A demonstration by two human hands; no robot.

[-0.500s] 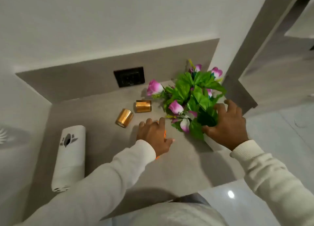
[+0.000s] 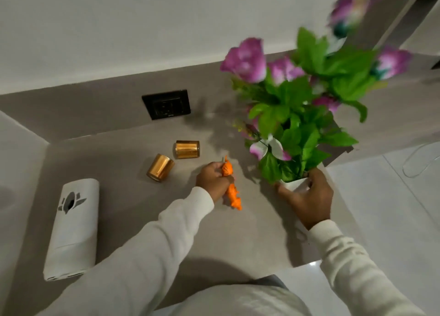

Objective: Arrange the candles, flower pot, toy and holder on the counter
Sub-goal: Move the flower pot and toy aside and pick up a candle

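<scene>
The right hand (image 2: 307, 194) grips the small white flower pot (image 2: 295, 183) of purple blooms near the grey counter's (image 2: 250, 232) right edge; the left hand (image 2: 213, 179) clasps an orange plastic toy (image 2: 232, 188) mid-counter. Two gold cylindrical candles (image 2: 173, 157) lie toppled toward the back wall, a white holder (image 2: 72, 229) flat along the left edge.

Both arms reach forward in white sleeves. The left hand (image 2: 214, 179) sits palm down at centre, fingers curled round the toy (image 2: 230, 184). The right hand (image 2: 307, 196), nearer and to the right, wraps the pot (image 2: 295, 184), thumb left, fingers right.
</scene>
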